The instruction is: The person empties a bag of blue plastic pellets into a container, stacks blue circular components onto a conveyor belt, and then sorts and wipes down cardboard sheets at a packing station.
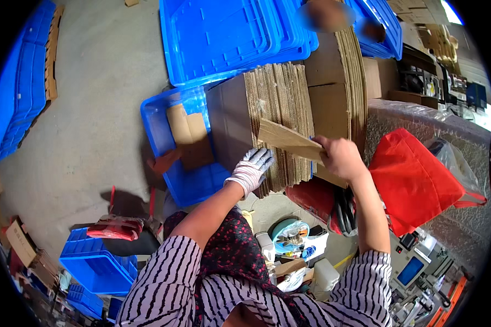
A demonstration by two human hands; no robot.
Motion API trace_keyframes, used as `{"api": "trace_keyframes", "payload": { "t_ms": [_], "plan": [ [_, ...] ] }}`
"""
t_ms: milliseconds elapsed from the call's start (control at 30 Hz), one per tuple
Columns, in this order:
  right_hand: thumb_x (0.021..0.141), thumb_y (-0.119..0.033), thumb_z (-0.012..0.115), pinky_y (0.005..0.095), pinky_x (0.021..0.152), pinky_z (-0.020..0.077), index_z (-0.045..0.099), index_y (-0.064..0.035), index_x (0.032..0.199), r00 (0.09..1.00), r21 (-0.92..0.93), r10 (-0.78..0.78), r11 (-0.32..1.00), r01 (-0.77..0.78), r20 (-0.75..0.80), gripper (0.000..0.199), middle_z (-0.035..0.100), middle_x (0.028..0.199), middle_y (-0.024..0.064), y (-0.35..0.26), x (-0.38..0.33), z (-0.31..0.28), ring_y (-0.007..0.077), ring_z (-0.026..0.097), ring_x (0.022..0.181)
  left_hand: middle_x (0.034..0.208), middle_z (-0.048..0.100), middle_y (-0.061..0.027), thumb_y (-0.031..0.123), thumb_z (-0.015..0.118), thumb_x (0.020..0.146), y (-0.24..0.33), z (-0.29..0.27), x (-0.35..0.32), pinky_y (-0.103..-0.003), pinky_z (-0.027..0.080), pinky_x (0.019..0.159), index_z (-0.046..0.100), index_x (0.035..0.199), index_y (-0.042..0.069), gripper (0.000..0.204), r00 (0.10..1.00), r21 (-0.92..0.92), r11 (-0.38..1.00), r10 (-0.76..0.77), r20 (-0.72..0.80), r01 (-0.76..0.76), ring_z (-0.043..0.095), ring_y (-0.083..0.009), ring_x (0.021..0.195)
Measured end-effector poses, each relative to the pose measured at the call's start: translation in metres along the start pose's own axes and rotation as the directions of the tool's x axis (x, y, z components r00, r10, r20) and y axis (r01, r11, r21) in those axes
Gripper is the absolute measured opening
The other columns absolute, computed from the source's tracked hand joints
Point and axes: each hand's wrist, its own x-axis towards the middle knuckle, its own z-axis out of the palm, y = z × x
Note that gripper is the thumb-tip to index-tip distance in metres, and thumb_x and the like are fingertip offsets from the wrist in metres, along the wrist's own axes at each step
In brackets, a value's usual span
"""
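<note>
- The piece of cardboard (289,140), a narrow flat strip, is held at its right end above a stack of cardboard sheets (278,103), slanting across the sheets' edges.
- The bare right hand (341,159) has its fingers closed on that end, pinching it firmly.
- The left hand (252,171), in a pale glove, touches the near edge of the stack; its fingers lie together, slightly bent. The thumb is hard to make out, so I cannot tell whether they grip the sheets.
- Just left of the stack, a blue bin (154,122) holds light brown cardboard pieces (191,136), partly overlapping inside it.
- Beyond the stack is a pile of nested blue crates (218,38); to its right stands a taller stack of cardboard (328,103).
- A bright red bag (412,182) sits farther right, with clear plastic (455,161) beside it.
- Near the person's body, a round teal tub (278,231) holds clear plastic and small mixed items, too jumbled to name.
- At lower left, a blue crate (101,270) lies near a folded red bundle (115,226).
- At far left, a carton (21,241) bears dark lettering on its side.
- At lower right, a machine has a lit blue screen (410,271).
</note>
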Motion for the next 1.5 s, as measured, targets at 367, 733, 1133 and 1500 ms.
{"api": "trace_keyframes", "payload": {
  "t_ms": [367, 733, 1133, 1500],
  "plan": [
    [0.089, -0.016, 0.051, 0.0392, 0.073, 0.0553, 0.065, -0.0210, 0.109, 0.969, -0.425, 0.053, 0.903, 0.057, 0.242, 0.025, 0.069, 0.095, 0.0097, -0.001, 0.140, -0.050, 0.0265, 0.068, 0.088, 0.149, 0.035, -0.0036, 0.032, 0.060, 0.080, 0.010, -0.017, -0.004, -0.053, 0.018, 0.112, 0.038, 0.142, 0.019, 0.066, 0.980, 0.116, 0.984, -0.149, 0.135, 0.133, 0.027, -0.0215, 0.139],
    [0.083, -0.005, 0.048, 0.0390, 0.080, 0.0508, 0.041, -0.0318, 0.141, 0.839, -0.187, -0.049, 0.980, -0.063, -0.541, 0.064, 0.058, 0.116, 0.0106, 0.017, 0.091, -0.030, 0.0299, 0.058, 0.101, 0.151, 0.031, -0.0054, 0.033, 0.060, 0.077, 0.005, -0.021, -0.029, -0.053, 0.016, 0.114, 0.047, 0.136, 0.017, 0.062, 0.970, 0.076, 0.975, -0.217, 0.111, 0.209, 0.022, -0.0219, 0.141],
    [0.068, -0.063, 0.069, 0.0634, 0.109, 0.0145, 0.024, -0.0280, 0.148, 0.942, 0.071, 0.102, 0.994, -0.084, -0.319, 0.098, 0.010, 0.157, 0.0129, 0.020, 0.129, 0.130, 0.0350, 0.009, 0.144, 0.149, 0.034, -0.0067, 0.032, 0.062, 0.076, -0.007, -0.039, -0.049, -0.051, 0.020, 0.113, 0.049, 0.133, 0.016, 0.060, 0.979, 0.047, 0.982, -0.184, 0.085, 0.181, 0.026, -0.0231, 0.140],
    [0.051, -0.043, 0.089, 0.0586, 0.110, 0.0183, 0.001, -0.0358, 0.150, 0.983, -0.157, 0.174, 0.971, -0.182, -0.067, 0.133, 0.028, 0.147, 0.0194, 0.015, 0.192, 0.076, 0.0387, 0.025, 0.137, 0.147, 0.038, -0.0066, 0.032, 0.063, 0.073, -0.011, -0.043, -0.057, -0.054, 0.018, 0.113, 0.052, 0.130, 0.016, 0.060, 0.984, 0.051, 0.984, -0.171, 0.058, 0.168, 0.029, -0.0231, 0.138]
  ]
}}
